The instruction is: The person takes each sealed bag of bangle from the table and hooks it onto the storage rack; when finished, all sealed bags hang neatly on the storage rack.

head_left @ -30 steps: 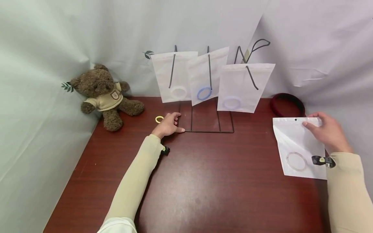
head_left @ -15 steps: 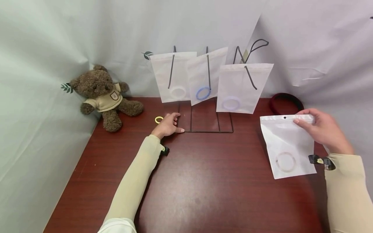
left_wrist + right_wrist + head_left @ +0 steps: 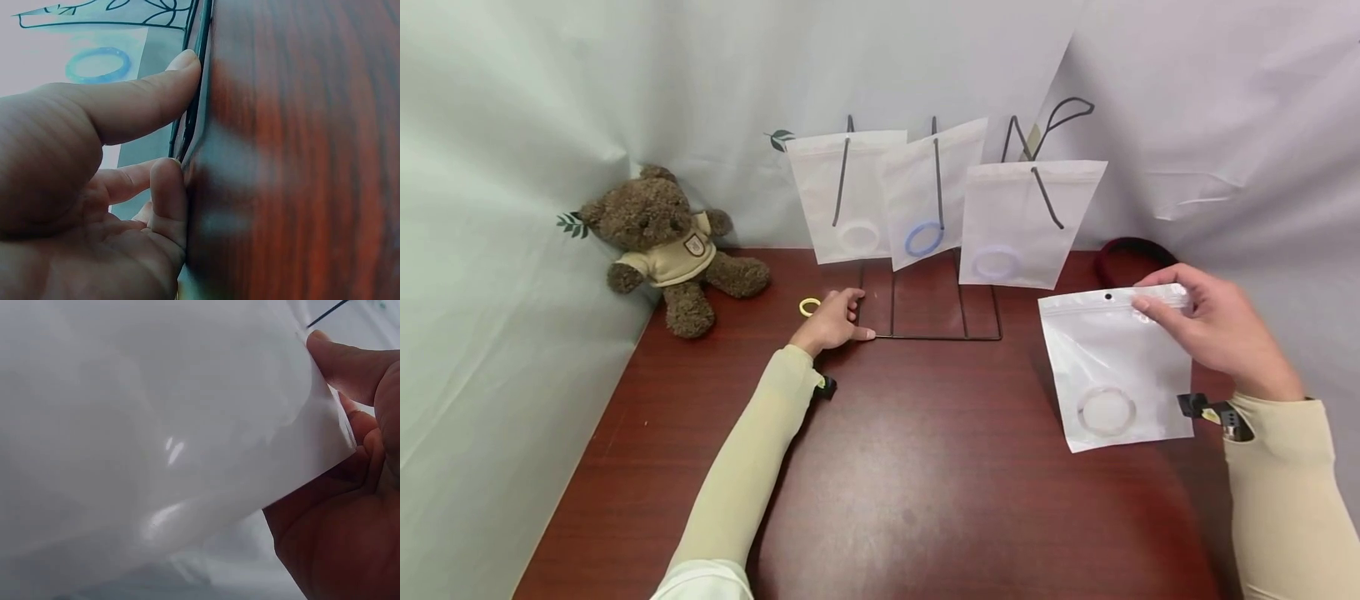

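My right hand (image 3: 1221, 325) pinches a white zip bag (image 3: 1116, 350) by its upper right corner, thumb in front. A pale ring-shaped bracelet (image 3: 1107, 412) shows through the bag near its bottom, and a small hole sits in its top strip. In the right wrist view the bag (image 3: 169, 425) fills most of the frame. My left hand (image 3: 833, 321) holds the front left corner of a black wire rack (image 3: 925, 337), thumb on the front bar. On the rack's prongs hang three similar bags, with a white ring (image 3: 858, 238), a blue ring (image 3: 924, 240) and a lilac ring (image 3: 996, 262).
Left of the rack a small yellow ring (image 3: 809, 307) lies on the reddish wooden table (image 3: 925, 483). A brown teddy bear (image 3: 662, 246) sits at the back left. Behind my right hand stands a dark red round band (image 3: 1138, 246). Pale curtains (image 3: 700, 83) enclose the table.
My right hand has carried the zip bag leftward and slightly up, nearer the rack. My left hand stays at the rack's corner.
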Motion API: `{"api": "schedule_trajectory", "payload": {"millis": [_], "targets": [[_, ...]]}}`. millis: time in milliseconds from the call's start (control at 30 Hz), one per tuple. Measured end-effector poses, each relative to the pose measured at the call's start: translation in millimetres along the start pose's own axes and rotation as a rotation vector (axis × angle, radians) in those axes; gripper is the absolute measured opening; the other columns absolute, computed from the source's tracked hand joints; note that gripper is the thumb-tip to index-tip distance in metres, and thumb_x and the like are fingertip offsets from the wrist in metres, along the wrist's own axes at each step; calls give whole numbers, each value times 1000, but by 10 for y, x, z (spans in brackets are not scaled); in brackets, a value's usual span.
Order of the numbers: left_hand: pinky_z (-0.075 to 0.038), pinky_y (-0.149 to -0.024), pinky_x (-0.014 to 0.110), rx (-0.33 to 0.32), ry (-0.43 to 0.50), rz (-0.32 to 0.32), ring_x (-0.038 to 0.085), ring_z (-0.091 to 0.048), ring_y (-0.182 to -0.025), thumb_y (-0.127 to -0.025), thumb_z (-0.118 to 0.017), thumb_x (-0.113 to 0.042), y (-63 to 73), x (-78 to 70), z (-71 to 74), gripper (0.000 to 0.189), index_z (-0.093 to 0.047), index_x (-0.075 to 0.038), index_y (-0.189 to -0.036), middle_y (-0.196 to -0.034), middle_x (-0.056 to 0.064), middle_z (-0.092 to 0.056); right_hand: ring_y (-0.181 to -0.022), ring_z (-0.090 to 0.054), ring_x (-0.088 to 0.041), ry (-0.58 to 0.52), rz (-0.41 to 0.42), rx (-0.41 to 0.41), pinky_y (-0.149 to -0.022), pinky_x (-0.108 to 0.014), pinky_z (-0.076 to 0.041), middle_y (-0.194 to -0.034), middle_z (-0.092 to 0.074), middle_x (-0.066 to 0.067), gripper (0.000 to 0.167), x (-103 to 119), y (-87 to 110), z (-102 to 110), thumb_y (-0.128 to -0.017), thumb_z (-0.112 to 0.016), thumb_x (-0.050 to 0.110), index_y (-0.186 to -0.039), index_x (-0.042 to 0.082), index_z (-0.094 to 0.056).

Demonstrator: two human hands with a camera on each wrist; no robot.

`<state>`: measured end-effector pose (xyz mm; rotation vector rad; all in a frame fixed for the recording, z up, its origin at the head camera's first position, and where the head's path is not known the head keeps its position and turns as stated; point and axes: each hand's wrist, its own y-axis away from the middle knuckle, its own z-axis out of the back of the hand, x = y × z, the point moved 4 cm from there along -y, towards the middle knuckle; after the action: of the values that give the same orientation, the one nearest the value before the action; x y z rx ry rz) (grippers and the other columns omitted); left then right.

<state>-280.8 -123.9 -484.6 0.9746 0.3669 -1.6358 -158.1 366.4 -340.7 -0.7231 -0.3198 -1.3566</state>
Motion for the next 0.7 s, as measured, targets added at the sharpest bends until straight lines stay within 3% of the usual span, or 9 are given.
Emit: {"api": "schedule_trajectory", "payload": {"millis": [200, 367, 700], "targets": [[-43, -112, 49, 6, -3, -3, 29, -50, -123, -92, -85, -21, -6, 3, 1, 85, -39, -10, -162, -144, 15, -47, -57, -45, -3, -24, 101, -15, -60, -22, -36, -86, -68, 23, 19, 288, 13, -31, -92, -83, 11, -109, 18, -76], [-43, -112, 49, 5, -8, -6, 29, -50, -123, -92, -85, -20, 1, -13, 15, 84, -39, -9, -162, -143, 15, -47, -46, -38, -5, -40, 199, -43, -54, -24, -35, -85, -69, 19, 22, 550, 20, -57, -90, -84, 5, -107, 18, -77], [-43, -113, 48, 12, -14, 4, 30, -51, -125, -92, -85, -21, 3, -18, 10, 85, -39, -10, -162, -143, 15, -47, -47, -33, -2, -108, 320, -134, -50, -22, -31, -82, -65, 22, 23, 955, -42, -173, -84, -83, -8, -101, 7, -75]]}}
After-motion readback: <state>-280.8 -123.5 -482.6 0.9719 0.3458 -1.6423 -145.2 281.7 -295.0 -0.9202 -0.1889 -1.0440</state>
